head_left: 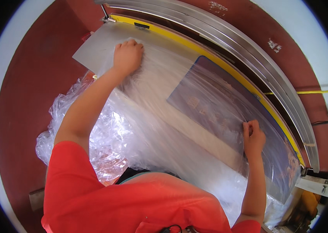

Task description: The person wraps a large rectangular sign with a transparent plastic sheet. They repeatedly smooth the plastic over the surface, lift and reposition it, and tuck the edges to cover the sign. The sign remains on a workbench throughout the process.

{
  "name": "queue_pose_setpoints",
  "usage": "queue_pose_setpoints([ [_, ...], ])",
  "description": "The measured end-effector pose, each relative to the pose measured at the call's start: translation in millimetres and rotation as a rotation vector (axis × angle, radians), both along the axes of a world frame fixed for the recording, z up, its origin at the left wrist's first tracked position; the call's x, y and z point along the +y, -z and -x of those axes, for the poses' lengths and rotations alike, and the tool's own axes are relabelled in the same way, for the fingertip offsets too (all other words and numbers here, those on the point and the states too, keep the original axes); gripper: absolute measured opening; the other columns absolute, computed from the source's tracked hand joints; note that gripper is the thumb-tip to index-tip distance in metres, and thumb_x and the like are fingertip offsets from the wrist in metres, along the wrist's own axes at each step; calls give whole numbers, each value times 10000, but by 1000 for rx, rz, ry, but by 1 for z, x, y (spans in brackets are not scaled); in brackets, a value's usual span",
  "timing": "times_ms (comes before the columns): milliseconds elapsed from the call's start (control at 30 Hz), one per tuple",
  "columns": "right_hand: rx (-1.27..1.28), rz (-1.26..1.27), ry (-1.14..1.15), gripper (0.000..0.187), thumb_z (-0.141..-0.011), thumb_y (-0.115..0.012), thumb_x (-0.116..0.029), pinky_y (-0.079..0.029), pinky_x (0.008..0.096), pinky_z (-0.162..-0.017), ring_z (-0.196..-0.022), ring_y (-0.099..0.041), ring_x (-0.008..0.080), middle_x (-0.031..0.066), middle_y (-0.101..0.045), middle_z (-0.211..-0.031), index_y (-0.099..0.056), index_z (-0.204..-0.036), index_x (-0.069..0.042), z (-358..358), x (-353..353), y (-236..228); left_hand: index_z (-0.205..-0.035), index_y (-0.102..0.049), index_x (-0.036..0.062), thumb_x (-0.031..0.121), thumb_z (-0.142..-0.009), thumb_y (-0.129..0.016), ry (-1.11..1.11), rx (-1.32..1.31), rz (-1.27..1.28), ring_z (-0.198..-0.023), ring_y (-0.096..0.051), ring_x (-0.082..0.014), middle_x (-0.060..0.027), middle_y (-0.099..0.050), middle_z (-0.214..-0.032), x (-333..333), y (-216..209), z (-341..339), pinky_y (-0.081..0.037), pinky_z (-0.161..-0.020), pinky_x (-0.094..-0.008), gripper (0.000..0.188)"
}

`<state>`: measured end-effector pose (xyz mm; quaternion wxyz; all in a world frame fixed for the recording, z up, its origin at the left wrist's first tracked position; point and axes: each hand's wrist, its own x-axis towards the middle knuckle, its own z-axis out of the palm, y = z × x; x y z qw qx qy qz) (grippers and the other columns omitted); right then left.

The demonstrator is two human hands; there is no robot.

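Note:
A wide sheet of clear plastic film [148, 89] is stretched over a pale metal work surface [94, 48], wrinkled in diagonal folds. My left hand [129, 56] is closed on the film toward the far left of the surface, its fingertips curled under and partly hidden. At the right, my right hand [254, 138] pinches the film between thumb and fingers. Beneath the film, between my hands, shows a dark panel [206, 97] with a blue edge and rounded corner.
A yellow strip [195, 46] runs along the far edge, with a long curved-looking metal bar [226, 33] behind it. Crumpled clear film [109, 128] hangs in a heap at the near left. The floor [28, 85] is reddish brown. A yellow cable [319, 92] lies at right.

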<state>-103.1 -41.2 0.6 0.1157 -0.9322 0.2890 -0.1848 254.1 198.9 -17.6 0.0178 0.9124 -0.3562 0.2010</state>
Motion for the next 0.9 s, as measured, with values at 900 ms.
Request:
queue_pose_setpoints([
  [900,318,113,945,149,-772,-492,-132,-420,266,-683,-769,-522,149,45,-532,-762,-551,-874,-39,471,-117,-222,-1112,-424,103,290,-841,-340,-239,68,33,-911,-517,-335,-154,-545,-995,37,79,-168,-414,-745,-427,340],
])
